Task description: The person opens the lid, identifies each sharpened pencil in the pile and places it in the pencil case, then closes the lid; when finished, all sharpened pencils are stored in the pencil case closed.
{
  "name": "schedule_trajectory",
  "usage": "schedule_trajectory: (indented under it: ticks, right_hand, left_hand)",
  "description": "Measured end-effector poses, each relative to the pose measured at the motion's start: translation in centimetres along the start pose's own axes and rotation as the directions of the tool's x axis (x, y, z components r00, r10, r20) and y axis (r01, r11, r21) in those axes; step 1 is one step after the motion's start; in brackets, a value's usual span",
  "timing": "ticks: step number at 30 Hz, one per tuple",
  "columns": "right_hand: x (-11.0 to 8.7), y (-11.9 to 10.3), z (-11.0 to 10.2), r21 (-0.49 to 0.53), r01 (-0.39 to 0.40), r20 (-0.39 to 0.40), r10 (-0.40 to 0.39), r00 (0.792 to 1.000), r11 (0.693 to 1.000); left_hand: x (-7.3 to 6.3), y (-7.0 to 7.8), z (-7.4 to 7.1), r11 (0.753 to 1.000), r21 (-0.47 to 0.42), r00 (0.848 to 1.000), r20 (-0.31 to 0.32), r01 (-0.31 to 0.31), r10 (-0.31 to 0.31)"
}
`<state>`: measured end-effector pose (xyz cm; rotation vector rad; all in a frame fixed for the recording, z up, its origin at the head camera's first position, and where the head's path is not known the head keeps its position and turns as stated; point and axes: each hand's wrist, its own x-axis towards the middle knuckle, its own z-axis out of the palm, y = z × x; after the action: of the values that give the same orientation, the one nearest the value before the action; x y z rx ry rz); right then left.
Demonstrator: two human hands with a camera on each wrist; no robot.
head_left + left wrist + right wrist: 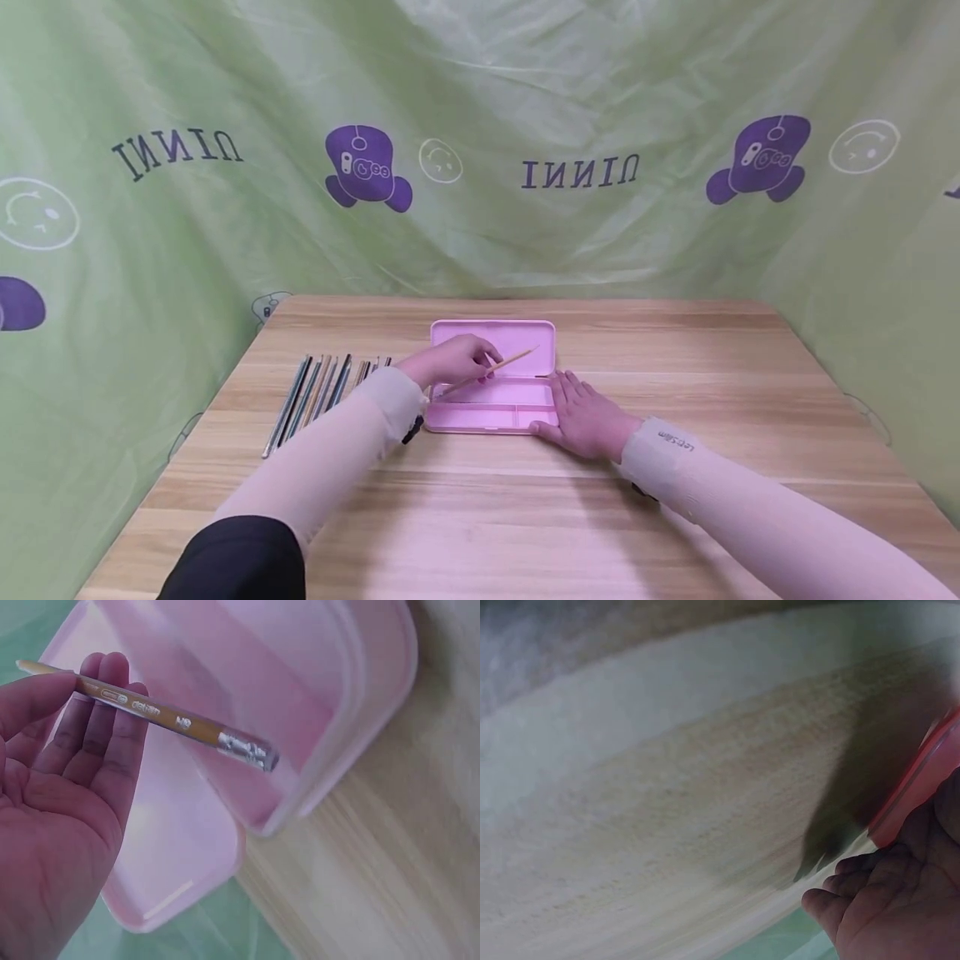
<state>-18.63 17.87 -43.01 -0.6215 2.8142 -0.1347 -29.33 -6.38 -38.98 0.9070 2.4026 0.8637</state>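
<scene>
A pink pencil case lies open on the table, its lid folded back on the far side and its tray split into compartments. Between thumb and fingertips, my left hand pinches a yellow wooden pencil above the case. The pencil is tilted, its silver eraser end toward the tray's left and its point up to the right over the lid. My right hand rests against the right side of the case with fingers extended. In the right wrist view, those fingers lie beside the case wall.
Several pencils lie roughly side by side on the wooden table, left of the case and partly behind the left forearm. Green printed cloth hangs around the back and sides of the table.
</scene>
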Motion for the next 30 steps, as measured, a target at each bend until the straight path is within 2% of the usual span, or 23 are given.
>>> schedule_trajectory:
  ticks: [3, 11, 21, 24, 26, 30]
  right_hand:
    - [0.0, -0.1, 0.0, 0.003, 0.002, 0.0, -0.002, 1.0, 1.0]
    - [0.2, 0.1, 0.1, 0.001, -0.001, 0.007, 0.001, 1.0, 1.0]
    - [0.2, 0.1, 0.0, 0.007, 0.006, 0.006, -0.006, 1.0, 1.0]
    - [0.2, 0.1, 0.0, 0.01, 0.004, 0.006, -0.004, 1.0, 1.0]
    - [0.1, 0.1, 0.0, 0.014, 0.005, 0.004, -0.006, 1.0, 1.0]
    - [0.2, 0.1, 0.0, 0.01, 0.011, 0.008, -0.011, 1.0, 1.0]
  left_hand:
    - [0.1, 0.2, 0.6, 0.998, 0.056, 1.0, 0.011, -0.017, 0.016]
    - [0.0, 0.5, 1.3, 0.973, 0.23, 1.0, 0.001, 0.015, -0.016]
    - [-0.2, -0.3, 1.4, 0.96, 0.277, 0.999, 0.02, -0.041, 0.038]
    - [-0.6, -0.8, 1.2, 0.965, 0.259, 0.998, -0.016, -0.047, 0.053]
    - [-1.2, -1.3, 0.7, 0.975, 0.215, 0.997, -0.057, -0.045, 0.059]
    - [-3.3, -2.6, -1.1, 0.998, 0.056, 0.988, -0.152, 0.0, 0.008]
